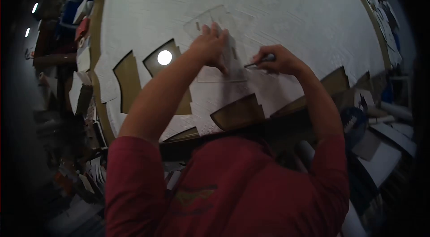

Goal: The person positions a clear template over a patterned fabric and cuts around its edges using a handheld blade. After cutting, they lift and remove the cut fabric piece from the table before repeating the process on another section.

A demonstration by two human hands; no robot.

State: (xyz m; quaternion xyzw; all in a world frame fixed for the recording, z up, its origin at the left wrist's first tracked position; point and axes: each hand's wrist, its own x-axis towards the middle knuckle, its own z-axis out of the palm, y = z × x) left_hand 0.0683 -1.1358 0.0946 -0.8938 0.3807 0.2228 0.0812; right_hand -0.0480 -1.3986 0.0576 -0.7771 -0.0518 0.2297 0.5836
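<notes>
Fingers spread, my left hand (209, 48) presses down on a clear plastic template (235, 67) with small slots. The template lies flat on a white embossed sheet (304, 17). Just right of the template, my right hand (281, 59) is closed around a slim grey-handled craft knife (268, 58). Its thin dark tip points left, at or very near the template's right edge. Whether the tip touches the sheet cannot be made out.
Curved openings in the sheet show the brown tabletop (128, 85) at left, front and right. A bright round light spot (164, 57) lies near my left forearm. Piled materials (80, 89) line the left side; rolls and boards (380, 147) stand at the right.
</notes>
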